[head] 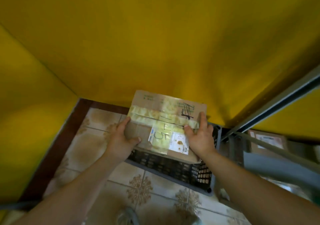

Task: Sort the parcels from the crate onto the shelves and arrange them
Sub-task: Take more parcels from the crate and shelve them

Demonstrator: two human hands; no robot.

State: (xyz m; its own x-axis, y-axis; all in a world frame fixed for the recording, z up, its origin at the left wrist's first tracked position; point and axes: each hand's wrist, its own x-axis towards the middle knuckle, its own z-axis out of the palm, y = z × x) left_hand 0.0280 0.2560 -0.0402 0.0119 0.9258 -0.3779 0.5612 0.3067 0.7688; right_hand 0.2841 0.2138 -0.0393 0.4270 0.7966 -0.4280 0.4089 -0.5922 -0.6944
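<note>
Left hand (123, 135) clamped on the left edge of a cardboard parcel (165, 121), thumb lying across the top face, fingers curled under and out of sight. Right hand (199, 136) clamped on the right edge, thumb resting on the tape, fingers wrapped round the side. Parcel held flat between both hands, above a black slatted crate (174, 169), far edge reaching over the yellow wall (155, 43). On the parcel's top: yellowed tape in crossing strips, black marker scribbles, a white label (179, 142) with brown stains near the right thumb. Crate set on a patterned tile floor (97, 138), close to the wall's corner and its dark brown skirting (57, 140). Just right of the crate, grey metal shelving (277, 100), with another cardboard box (267, 141) on a low shelf behind the frame. Both bare forearms stretching in from the bottom edge.
</note>
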